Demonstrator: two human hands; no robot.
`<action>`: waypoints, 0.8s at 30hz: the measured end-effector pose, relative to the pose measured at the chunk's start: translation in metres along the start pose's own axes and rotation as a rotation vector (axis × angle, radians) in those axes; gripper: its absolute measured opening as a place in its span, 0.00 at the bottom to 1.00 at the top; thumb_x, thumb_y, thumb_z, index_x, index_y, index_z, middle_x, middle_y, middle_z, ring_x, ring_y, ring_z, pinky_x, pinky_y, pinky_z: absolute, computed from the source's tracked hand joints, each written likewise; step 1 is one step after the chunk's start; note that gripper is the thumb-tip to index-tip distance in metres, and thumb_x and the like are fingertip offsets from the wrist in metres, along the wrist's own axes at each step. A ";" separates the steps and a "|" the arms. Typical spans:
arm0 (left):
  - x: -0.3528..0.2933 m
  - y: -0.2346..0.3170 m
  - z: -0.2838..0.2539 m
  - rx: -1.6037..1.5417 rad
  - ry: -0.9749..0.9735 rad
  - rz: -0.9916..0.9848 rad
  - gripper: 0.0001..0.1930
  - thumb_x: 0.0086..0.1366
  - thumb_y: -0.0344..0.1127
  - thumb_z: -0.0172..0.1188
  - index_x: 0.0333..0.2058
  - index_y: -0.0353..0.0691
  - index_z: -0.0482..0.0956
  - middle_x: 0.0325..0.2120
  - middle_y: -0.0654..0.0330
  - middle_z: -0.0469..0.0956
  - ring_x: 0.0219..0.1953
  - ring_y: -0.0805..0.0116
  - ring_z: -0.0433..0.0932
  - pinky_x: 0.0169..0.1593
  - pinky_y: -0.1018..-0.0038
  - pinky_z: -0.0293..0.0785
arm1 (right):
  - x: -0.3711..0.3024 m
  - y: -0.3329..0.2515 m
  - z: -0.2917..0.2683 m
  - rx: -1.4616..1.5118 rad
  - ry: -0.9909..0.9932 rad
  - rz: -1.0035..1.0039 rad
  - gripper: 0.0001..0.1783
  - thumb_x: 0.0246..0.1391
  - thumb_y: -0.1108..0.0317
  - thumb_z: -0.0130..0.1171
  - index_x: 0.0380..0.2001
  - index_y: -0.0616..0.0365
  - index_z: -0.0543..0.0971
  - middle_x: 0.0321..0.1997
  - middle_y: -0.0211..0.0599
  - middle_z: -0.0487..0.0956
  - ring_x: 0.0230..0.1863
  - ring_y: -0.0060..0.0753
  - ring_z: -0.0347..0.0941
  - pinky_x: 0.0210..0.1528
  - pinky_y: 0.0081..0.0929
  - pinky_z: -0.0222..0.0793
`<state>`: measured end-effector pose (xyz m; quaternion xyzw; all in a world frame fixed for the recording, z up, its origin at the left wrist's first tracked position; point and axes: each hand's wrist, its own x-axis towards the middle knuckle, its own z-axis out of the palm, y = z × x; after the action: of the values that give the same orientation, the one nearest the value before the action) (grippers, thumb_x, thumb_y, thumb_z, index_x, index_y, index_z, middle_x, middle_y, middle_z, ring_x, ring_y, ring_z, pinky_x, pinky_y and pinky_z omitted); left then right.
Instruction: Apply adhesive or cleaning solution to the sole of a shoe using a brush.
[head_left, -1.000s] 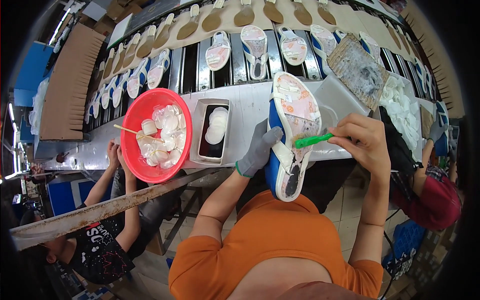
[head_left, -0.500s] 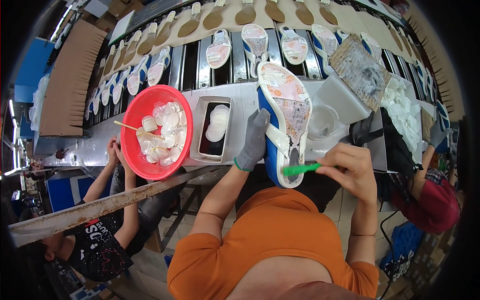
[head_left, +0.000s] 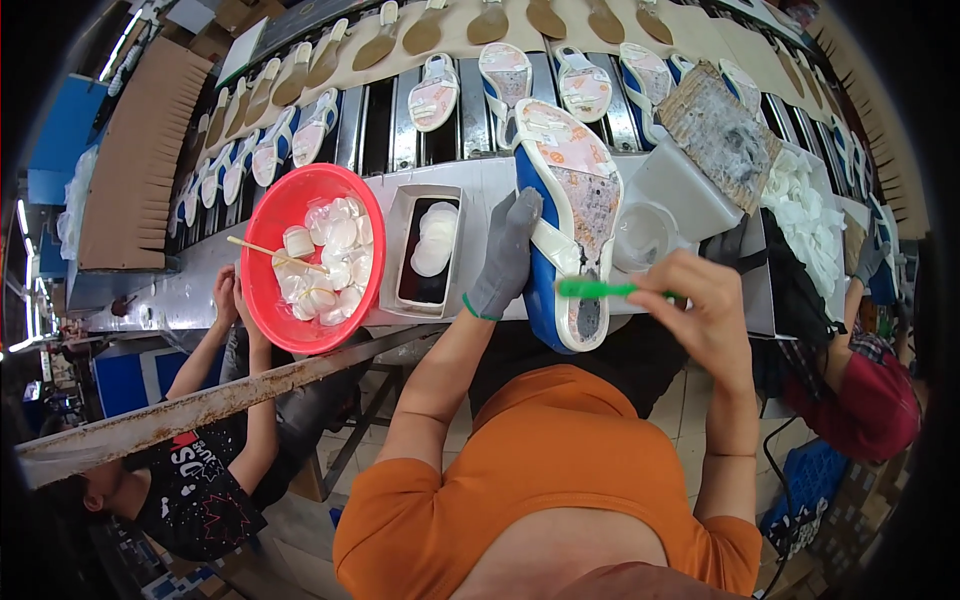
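My left hand [head_left: 508, 255], in a grey glove, grips a blue-edged sandal sole [head_left: 570, 200] by its left side and strap, holding it upright over the bench edge. My right hand [head_left: 700, 300], bare, is closed on a green brush [head_left: 592, 289] whose head touches the lower, heel end of the sole. A clear plastic cup [head_left: 643, 235] stands just right of the sole on a white tray [head_left: 690, 180].
A red bowl [head_left: 275, 215] of white pieces with a stick sits at left, beside a small box [head_left: 400, 250] of white pads. Rows of sandal soles [head_left: 440, 90] lie on the conveyor behind. One person sits at lower left [head_left: 210, 480], another at right [head_left: 860, 370].
My right hand brought the green brush from the sole's right side down to its heel end. The left hand shifted the sole slightly.
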<state>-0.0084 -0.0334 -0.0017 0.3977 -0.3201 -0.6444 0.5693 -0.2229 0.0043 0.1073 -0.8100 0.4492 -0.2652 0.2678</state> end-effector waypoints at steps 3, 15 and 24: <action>-0.001 0.005 -0.009 0.131 -0.002 0.040 0.25 0.65 0.53 0.49 0.44 0.32 0.73 0.34 0.60 0.77 0.35 0.74 0.75 0.39 0.76 0.71 | -0.003 -0.016 -0.006 -0.002 -0.201 -0.161 0.08 0.41 0.72 0.68 0.26 0.62 0.81 0.23 0.36 0.76 0.24 0.31 0.73 0.26 0.23 0.64; 0.000 0.006 0.002 -0.227 -0.008 -0.057 0.36 0.64 0.61 0.50 0.59 0.37 0.63 0.49 0.54 0.74 0.46 0.65 0.77 0.51 0.69 0.75 | 0.006 0.003 -0.003 0.188 -0.089 -0.285 0.08 0.42 0.67 0.69 0.23 0.57 0.81 0.23 0.32 0.76 0.23 0.29 0.74 0.23 0.26 0.64; -0.003 -0.011 -0.013 -0.156 0.221 0.357 0.34 0.66 0.61 0.46 0.57 0.38 0.62 0.49 0.58 0.70 0.51 0.67 0.70 0.57 0.68 0.66 | 0.000 0.004 -0.002 0.243 -0.075 -0.107 0.08 0.43 0.71 0.69 0.26 0.61 0.81 0.22 0.34 0.75 0.21 0.28 0.70 0.21 0.23 0.61</action>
<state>-0.0026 -0.0278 -0.0171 0.3578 -0.2702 -0.5086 0.7351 -0.2263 0.0021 0.1058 -0.8037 0.3595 -0.3012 0.3661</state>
